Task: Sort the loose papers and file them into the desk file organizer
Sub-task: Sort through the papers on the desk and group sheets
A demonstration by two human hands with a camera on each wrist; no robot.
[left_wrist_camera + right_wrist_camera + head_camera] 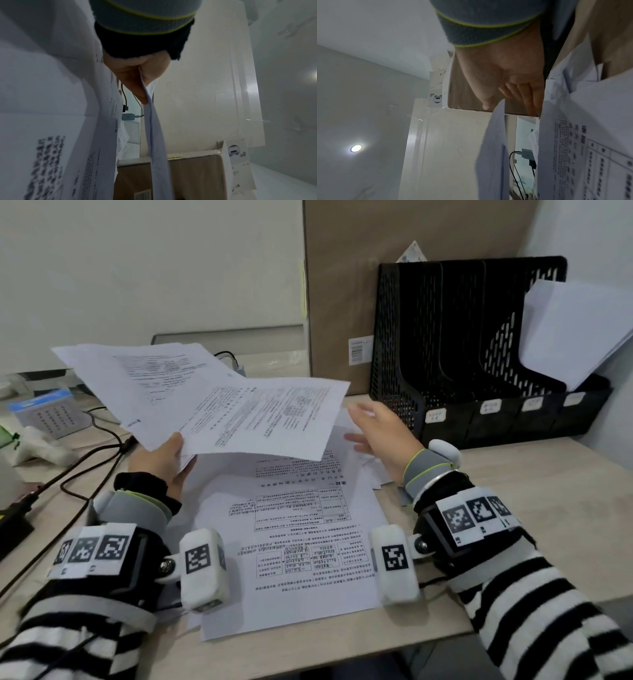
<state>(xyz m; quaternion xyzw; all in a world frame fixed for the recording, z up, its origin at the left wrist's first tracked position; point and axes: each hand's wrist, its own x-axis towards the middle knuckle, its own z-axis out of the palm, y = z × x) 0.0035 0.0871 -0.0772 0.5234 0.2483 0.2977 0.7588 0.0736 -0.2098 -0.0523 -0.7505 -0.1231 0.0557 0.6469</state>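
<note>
Several printed sheets [205, 402] are held fanned out above the tabletop [513, 501] by the left hand [164, 460], whose grip is closed on their near lower corner: in the left wrist view the thumb and fingers [137, 86] are seen pinching the paper edge, and the sheets spread away from and to either side of that pinch. The right hand [380, 433] is shown with fingers extended and relaxed and nothing held in it; it is placed just right of the fan's free edge, over the loose papers [291, 529] that lie flat beneath both hands. Whether its fingertips touch those papers cannot be told.

The file organizer [462, 364] stands well beyond and to the right of the left-hand grip, with labelled compartments along its front; blank-looking sheets [575, 337] are already lodged in the rightmost one.

The step in hand is judged to be sorting, with filing not yet reached for this bundle. It would be done best if the pinch were kept firm at the corner while a single sheet is taken at its free edge by the right hand, so that neighbouring sheets are not dragged out. The fan should be squared before insertion, since splayed corners are likely to catch on a divider. The printed text is too blurred for categories to be read.
</note>
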